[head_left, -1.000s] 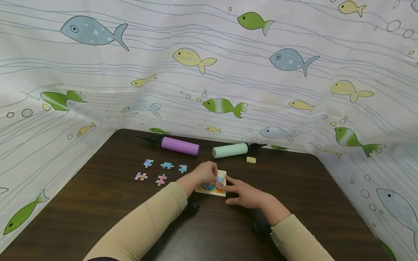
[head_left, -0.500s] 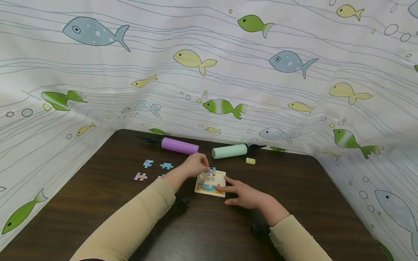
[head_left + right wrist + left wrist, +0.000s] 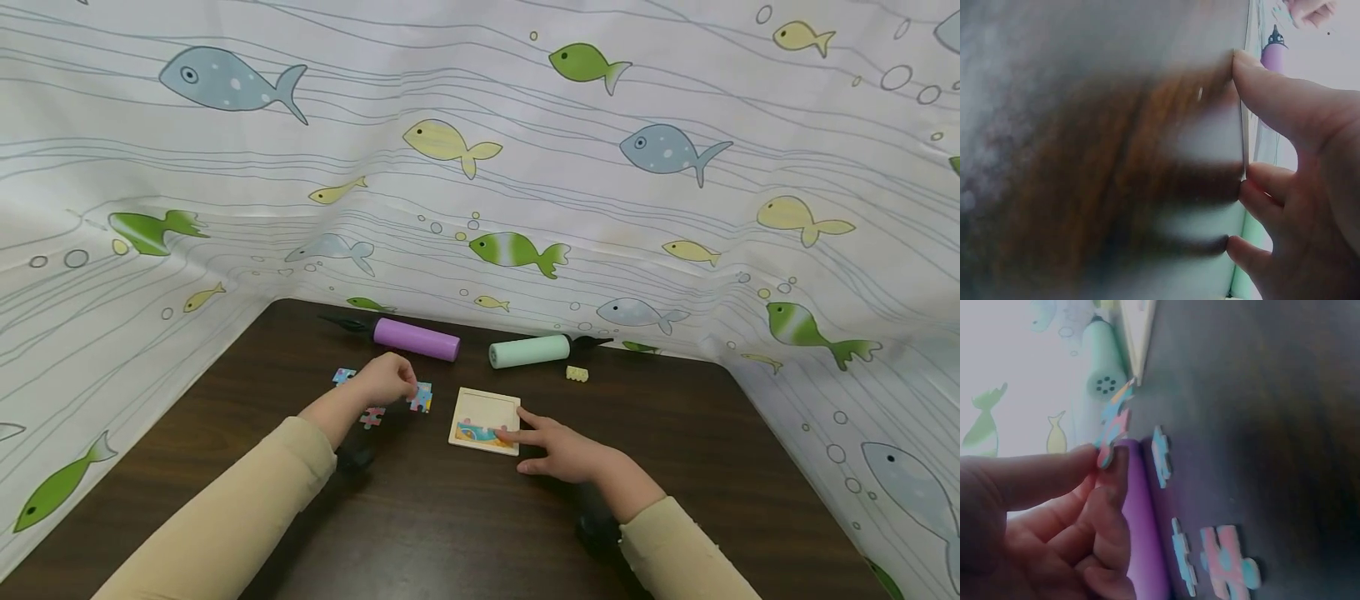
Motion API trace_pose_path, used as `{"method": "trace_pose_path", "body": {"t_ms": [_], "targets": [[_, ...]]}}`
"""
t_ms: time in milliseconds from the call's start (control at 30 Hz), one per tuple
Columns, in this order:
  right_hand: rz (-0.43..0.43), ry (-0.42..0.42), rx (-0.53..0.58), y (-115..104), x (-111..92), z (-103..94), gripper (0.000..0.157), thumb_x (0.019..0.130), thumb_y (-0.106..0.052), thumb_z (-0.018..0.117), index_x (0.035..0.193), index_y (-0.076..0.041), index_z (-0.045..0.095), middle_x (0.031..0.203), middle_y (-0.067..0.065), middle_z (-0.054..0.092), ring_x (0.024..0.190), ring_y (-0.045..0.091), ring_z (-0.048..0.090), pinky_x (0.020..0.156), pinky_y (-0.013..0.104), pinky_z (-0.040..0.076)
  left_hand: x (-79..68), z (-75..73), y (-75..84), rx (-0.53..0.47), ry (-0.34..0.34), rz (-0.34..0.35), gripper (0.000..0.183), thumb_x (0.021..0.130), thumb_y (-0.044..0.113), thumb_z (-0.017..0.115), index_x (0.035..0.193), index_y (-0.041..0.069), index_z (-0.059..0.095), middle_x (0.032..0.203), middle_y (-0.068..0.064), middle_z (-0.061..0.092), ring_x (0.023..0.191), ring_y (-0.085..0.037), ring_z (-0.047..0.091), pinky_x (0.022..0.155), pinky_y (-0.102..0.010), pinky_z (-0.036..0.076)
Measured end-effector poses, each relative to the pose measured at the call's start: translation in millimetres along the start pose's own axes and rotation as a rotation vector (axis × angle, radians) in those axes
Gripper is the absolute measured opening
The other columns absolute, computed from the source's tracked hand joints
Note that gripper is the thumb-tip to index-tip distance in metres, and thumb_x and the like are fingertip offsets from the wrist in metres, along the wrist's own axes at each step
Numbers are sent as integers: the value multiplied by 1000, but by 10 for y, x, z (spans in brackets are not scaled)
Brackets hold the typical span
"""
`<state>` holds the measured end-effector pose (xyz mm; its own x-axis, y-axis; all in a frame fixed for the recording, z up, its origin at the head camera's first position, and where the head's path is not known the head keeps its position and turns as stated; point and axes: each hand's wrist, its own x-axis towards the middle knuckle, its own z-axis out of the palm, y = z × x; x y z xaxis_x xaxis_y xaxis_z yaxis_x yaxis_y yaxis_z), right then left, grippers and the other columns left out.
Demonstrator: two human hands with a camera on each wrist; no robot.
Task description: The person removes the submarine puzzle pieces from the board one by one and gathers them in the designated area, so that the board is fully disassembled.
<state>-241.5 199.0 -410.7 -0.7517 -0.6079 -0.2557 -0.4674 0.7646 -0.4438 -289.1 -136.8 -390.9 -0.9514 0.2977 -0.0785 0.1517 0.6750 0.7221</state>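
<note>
Left hand [image 3: 381, 380] pinches piece [image 3: 1115, 430] by one end, thumb against forefinger; piece juts past fingertips, between hand and tray [image 3: 489, 408]. Right hand [image 3: 564, 448], fingers spread, touches tray's right side.

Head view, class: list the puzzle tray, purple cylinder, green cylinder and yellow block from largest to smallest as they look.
1. Puzzle tray
2. Purple cylinder and green cylinder: too alike to rank
3. Yellow block, clearly smallest

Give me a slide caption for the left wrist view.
Left hand pinches a puzzle piece, with loose pieces and a purple cylinder on the dark table.
</note>
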Motion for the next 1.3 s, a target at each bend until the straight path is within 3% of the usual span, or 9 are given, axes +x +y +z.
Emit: {"method": "trace_pose_path", "body": {"t_ms": [233, 367, 533, 733, 933, 1300], "targets": [[4, -5, 6, 8, 15, 19, 60, 94, -30, 68, 148, -41, 43, 163, 8, 14, 145, 36, 19, 108, 58, 27, -81, 48, -122, 1, -127, -23, 12, 87, -1, 63, 77, 4, 64, 80, -6, 62, 50, -13, 39, 46, -27, 37], [12, -3, 10, 3, 14, 19, 60, 94, -31, 68, 147, -42, 44, 163, 9, 15, 145, 36, 20, 108, 58, 28, -89, 90, -126, 24, -101, -41, 13, 88, 3, 68, 77, 6, 63, 75, -6, 60, 48, -13, 38, 44, -26, 35], [8, -2, 5, 9, 4, 11, 61, 93, -30, 69, 147, -42, 44, 163, 9, 14, 144, 37, 20, 107, 59, 28, -85, 157, 14, 93, -29, 2, 12, 85, 8, 75, 85, 8, 63, 80, -4, 59, 58, -17, 50, 51, -32, 42], [4, -5, 5, 30, 18, 10, 60, 94, -31, 68, 148, -41, 43, 163, 10, 15, 144, 38, 20, 108, 59, 28, -34, 399, 222, 87, -84, 71, 18, 83, 7, 78, 96, 8, 65, 79, -4, 61, 61, -19, 55, 55, -33, 46], [0, 3, -1, 17, 14, -8, 60, 93, -30, 69, 147, -40, 45, 163, 9, 16, 144, 36, 21, 108, 58, 28, 10, 616, 360, 217, -96, 78, 27, 80, 15, 82, 101, 13, 66, 83, -2, 57, 71, -20, 52, 66, -36, 44], [-20, 9, -58, -40, 10, -17, 65, 94, -27, 69, 150, -40, 39, 162, 13, 17, 143, 37, 24, 107, 55, 31, 45, 691, 408, 220, -120, 51, 23, 76, 6, 80, 87, 14, 61, 75, -3, 54, 66, -20, 48, 59, -33, 39]]}}
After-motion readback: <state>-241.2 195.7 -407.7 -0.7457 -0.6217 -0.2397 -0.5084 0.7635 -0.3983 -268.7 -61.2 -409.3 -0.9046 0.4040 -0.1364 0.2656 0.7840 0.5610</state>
